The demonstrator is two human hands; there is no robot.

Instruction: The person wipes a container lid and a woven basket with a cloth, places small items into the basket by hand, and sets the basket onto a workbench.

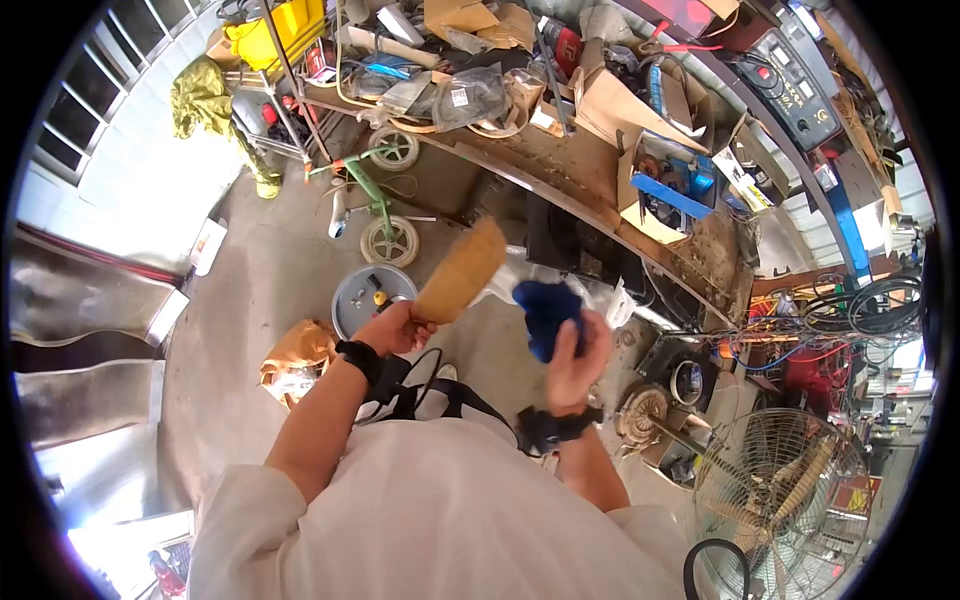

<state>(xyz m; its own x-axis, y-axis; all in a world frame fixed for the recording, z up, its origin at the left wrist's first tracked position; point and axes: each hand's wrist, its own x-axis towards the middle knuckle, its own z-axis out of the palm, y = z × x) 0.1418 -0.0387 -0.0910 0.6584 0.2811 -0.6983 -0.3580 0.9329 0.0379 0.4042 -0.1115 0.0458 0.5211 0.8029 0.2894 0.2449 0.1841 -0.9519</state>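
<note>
A flat tan piece (462, 272), like cardboard or a sponge, tilts upward from my left hand (402, 328), whose fingers are closed on its lower end. To the right, a dark blue cloth (548, 312) is held in my right hand (580, 362), thumb across it. The two held things are apart. Just beyond my left hand, a round grey tray (345, 300) on the floor holds small dark and yellow parts. The hand partly covers that tray.
A cluttered workbench (560, 165) with boxes crosses the top. Near it stands a small green wheeled frame (372, 190). A brown bag (300, 358) lies left of my left forearm. A wire-caged fan (780, 500) stands at the lower right.
</note>
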